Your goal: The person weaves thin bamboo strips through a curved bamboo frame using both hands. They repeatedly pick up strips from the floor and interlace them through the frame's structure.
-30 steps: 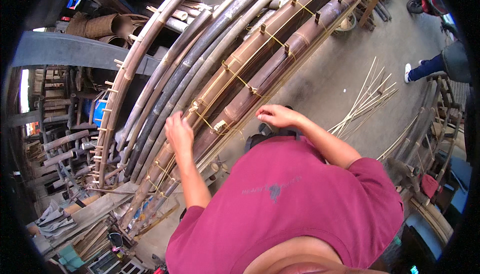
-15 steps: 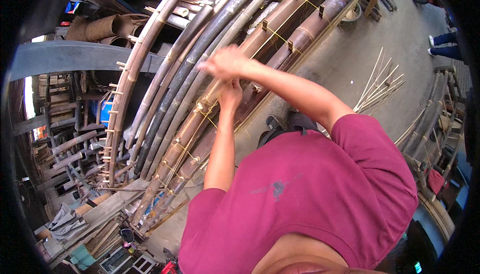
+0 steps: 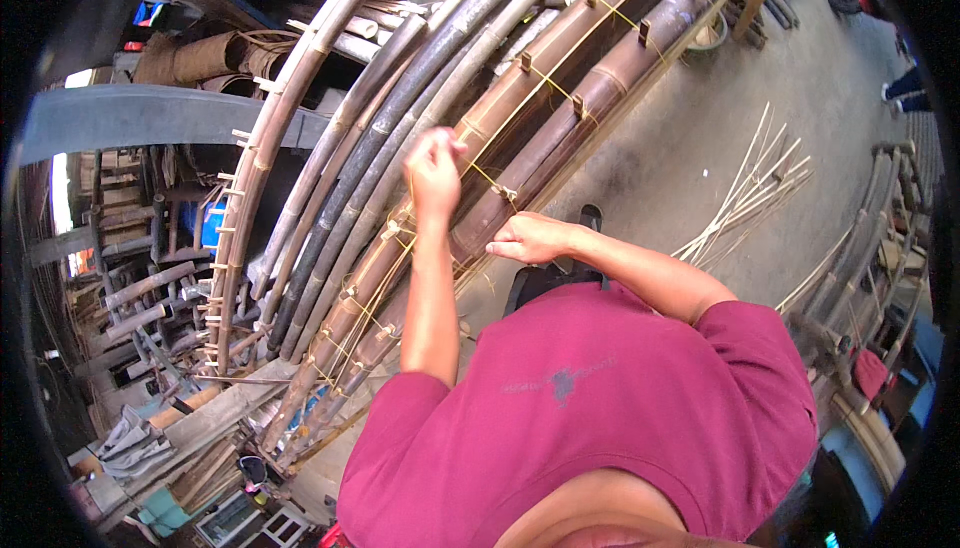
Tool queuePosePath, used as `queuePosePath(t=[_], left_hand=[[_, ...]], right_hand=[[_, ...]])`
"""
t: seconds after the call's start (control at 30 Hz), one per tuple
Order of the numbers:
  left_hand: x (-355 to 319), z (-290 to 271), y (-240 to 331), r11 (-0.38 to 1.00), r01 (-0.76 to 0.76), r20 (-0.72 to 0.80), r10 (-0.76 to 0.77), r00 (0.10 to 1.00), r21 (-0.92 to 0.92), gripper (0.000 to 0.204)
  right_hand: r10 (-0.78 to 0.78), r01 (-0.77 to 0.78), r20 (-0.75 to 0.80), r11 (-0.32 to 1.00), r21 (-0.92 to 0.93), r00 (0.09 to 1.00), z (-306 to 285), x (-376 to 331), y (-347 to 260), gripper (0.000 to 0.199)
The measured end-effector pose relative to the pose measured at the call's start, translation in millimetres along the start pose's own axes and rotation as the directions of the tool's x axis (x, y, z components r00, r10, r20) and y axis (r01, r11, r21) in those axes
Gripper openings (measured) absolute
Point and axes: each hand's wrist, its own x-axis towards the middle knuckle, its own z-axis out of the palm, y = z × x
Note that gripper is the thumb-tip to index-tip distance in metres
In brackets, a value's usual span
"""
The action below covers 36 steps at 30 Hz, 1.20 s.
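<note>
Two long brown bamboo poles lie side by side on a slant, the far pole point(image 3: 562, 40) and the near pole point(image 3: 610, 83). Short dark pegs point(image 3: 578, 106) stick up from both, and thin yellow cord point(image 3: 487, 174) crosses the gap from peg to peg. My left hand point(image 3: 435, 180) is closed over the far pole, where the cord runs up to its fingers; what it pinches is hidden. Beside the near pole, close to my body, my right hand point(image 3: 530, 238) makes a closed fist. Its contents cannot be made out.
Beyond the poles lie several dark and pale bamboo poles point(image 3: 345, 183) and a curved pole with pegs point(image 3: 262, 143). Thin split sticks point(image 3: 750, 188) lie on the grey floor to the right. A bamboo frame point(image 3: 850, 278) stands far right; wooden planks point(image 3: 205, 438) are at lower left.
My right hand has come down and right from above the far pole to beside the near pole. The left hand has shifted slightly up and left along the far pole.
</note>
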Motion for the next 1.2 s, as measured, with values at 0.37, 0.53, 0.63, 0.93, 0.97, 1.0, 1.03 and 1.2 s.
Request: queuePosePath(t=[0.37, 0.53, 0.63, 0.93, 0.97, 1.0, 1.03, 1.2], left_hand=[[36, -69, -31, 0.777, 0.001, 0.043, -0.036, 0.998, 0.629, 0.043], [-86, -174, -27, 0.648, 0.115, 0.067, -0.25, 0.966, 0.753, 0.033], [-136, -176, -62, 0.702, -0.013, 0.204, -0.188, 0.961, 0.712, 0.029], [-131, -157, -50, 0.82, 0.08, 0.084, -0.154, 0.984, 0.567, 0.036], [-129, -157, -58, 0.847, 0.071, 0.088, -0.137, 0.987, 0.527, 0.036], [-130, -161, -67, 0.825, -0.003, 0.056, -0.035, 0.998, 0.565, 0.035], [-135, -167, -80, 0.795, -0.056, 0.015, 0.059, 0.998, 0.603, 0.033], [-135, -161, -77, 0.732, 0.117, -0.067, -0.098, 0.993, 0.671, 0.027]], right_hand=[[-0.002, -0.045, 0.216, 0.975, 0.217, 0.976, 124, 17, -27, 0.036], [0.563, 0.252, -0.131, -0.143, 0.957, 0.816, 181, 34, -48, 0.029], [0.291, 0.454, -0.886, 0.776, 0.439, 0.361, 175, 79, -95, 0.033], [-0.037, -0.106, -0.161, 0.609, -0.786, 0.986, 67, 230, -66, 0.07], [0.047, -0.008, 0.044, 0.771, -0.637, 0.998, 61, 240, -56, 0.07], [-0.161, 0.176, 0.072, 0.92, -0.351, 0.984, 57, 235, -70, 0.066], [-0.194, 0.195, -0.013, 0.979, 0.057, 0.981, 61, 219, -104, 0.061], [-0.268, 0.339, 0.308, 0.918, -0.206, 0.913, 123, 71, -92, 0.042]])
